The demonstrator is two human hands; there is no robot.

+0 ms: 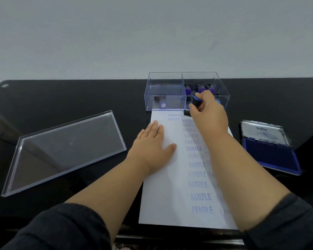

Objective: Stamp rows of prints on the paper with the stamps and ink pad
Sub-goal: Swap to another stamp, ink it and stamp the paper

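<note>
A white sheet of paper [163,186] lies lengthwise on the black table, printed with a column of blue SAMPLE marks and a few FRAGILE marks. My left hand [153,147] rests flat on the sheet's left part, fingers straight. My right hand [209,112] grips a black stamp with a blue cap [195,101], its base down at the paper's far edge. An open blue ink pad [271,156] sits to the right of the paper.
A clear plastic box [164,83] with two compartments stands behind the paper; several purple and blue stamps fill its right half and one stamp [162,105] lies in the left. The box's clear lid [65,147] lies on the left. A pale wall rises behind.
</note>
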